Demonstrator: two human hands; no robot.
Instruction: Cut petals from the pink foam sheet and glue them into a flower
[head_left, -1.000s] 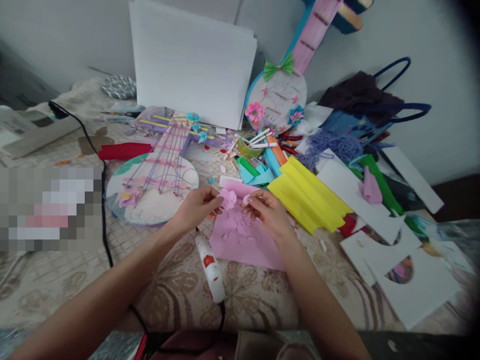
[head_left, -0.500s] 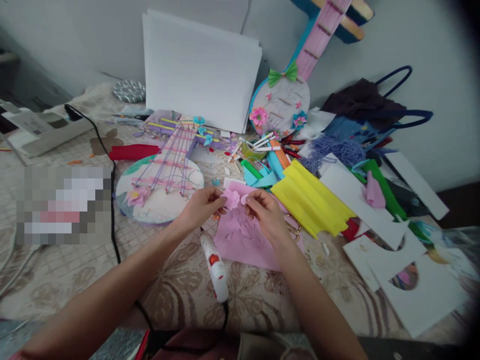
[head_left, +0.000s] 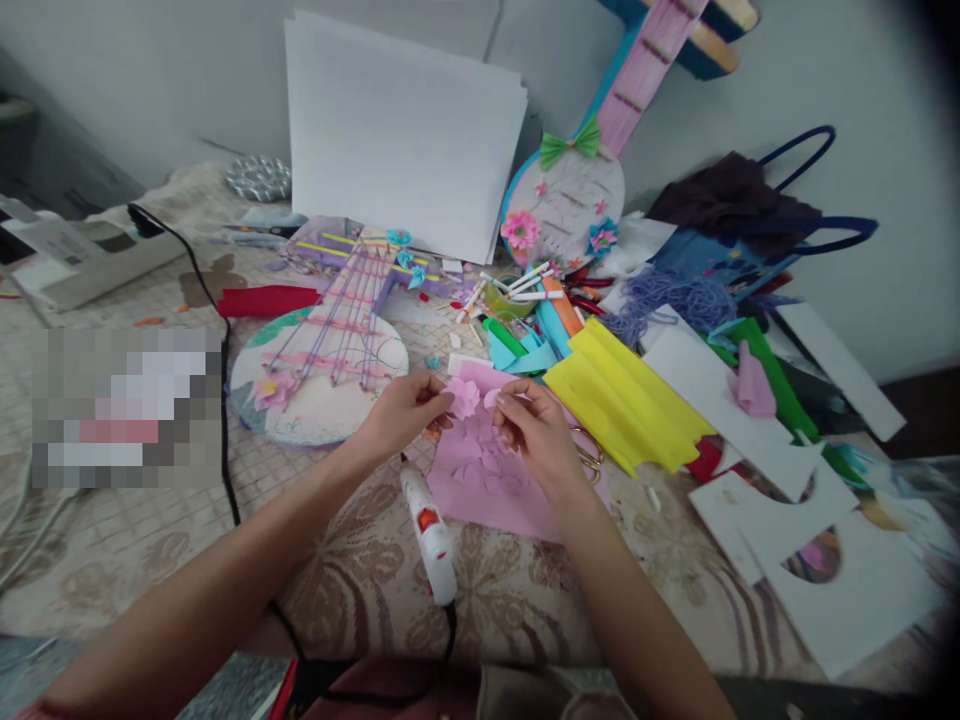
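My left hand (head_left: 401,410) pinches a small pink paper flower (head_left: 463,396) between thumb and fingertips. My right hand (head_left: 534,432) is closed beside it, its fingertips pinching a small pink petal piece at the flower's right edge. Both hands hover over a pink foam sheet (head_left: 495,475) with loose pink cut pieces lying on it. A white glue gun (head_left: 428,529) lies on the patterned cloth just below my left hand, its black cord running toward me.
A round decorated guitar-shaped craft (head_left: 322,365) lies left of my hands. Folded yellow paper (head_left: 622,395), white cut card (head_left: 787,520), scissors (head_left: 585,455), a second craft guitar (head_left: 570,195), white sheets (head_left: 405,140), a blue bag (head_left: 750,240) and a black cable (head_left: 217,380) crowd the table.
My hands stay together on the pink flower, with only small finger shifts. The view has drifted slightly, so everything sits a little further right than one second ago.
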